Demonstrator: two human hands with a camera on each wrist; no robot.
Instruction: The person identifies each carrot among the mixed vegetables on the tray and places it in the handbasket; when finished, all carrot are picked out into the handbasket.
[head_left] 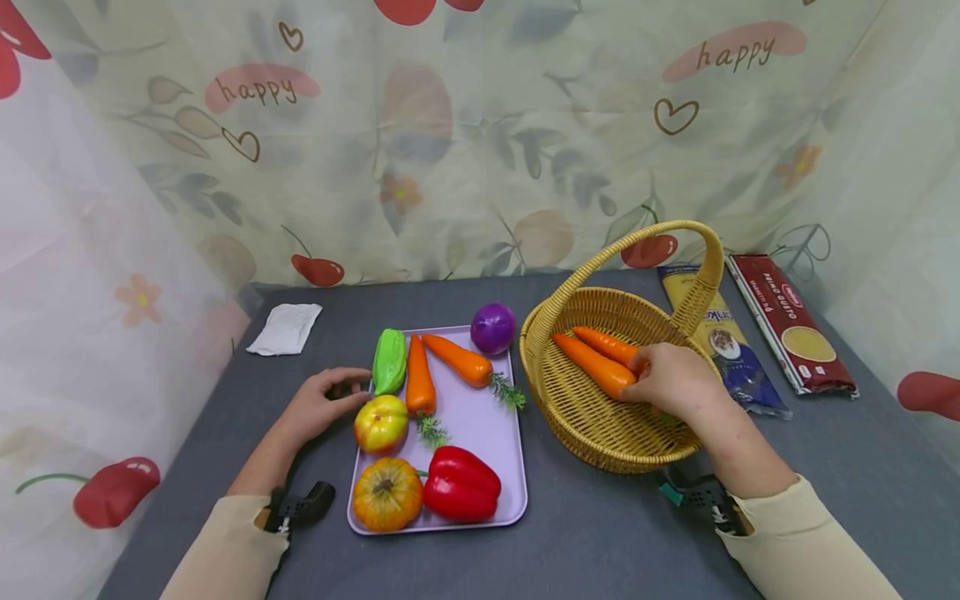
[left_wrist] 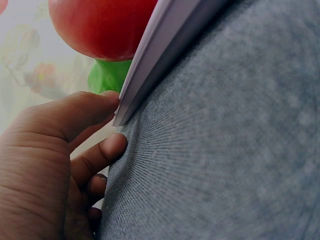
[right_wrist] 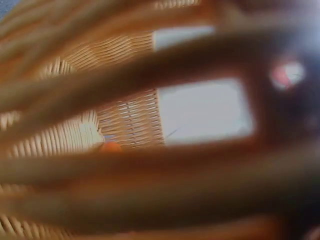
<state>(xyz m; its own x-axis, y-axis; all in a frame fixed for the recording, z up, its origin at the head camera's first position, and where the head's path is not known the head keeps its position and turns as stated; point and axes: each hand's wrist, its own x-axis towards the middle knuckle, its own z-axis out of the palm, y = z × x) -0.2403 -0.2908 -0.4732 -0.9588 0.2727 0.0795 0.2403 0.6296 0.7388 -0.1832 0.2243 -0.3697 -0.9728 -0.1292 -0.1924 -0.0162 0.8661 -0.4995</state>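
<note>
A woven basket [head_left: 585, 450] holds two orange carrots [head_left: 588, 367]. My right hand [head_left: 678, 379] reaches inside it and grips the thick end of a carrot with thumb and fingers; part of that end is hidden by the hand. The right wrist view shows blurred wicker and a bit of orange carrot [right_wrist: 111, 147]. My left hand [head_left: 318, 407] rests at the left edge of a lilac tray [head_left: 480, 425], its fingertips right at the rim, close to a green vegetable [head_left: 389, 362] and a red-yellow apple [head_left: 381, 425].
On the tray lie two more carrots [head_left: 421, 379], a small pumpkin [head_left: 387, 495], a red bell pepper [head_left: 461, 485] and a purple onion [head_left: 492, 328]. Two pasta packs [head_left: 795, 325] lie right of the basket. A white folded tissue [head_left: 285, 329] is at the back left.
</note>
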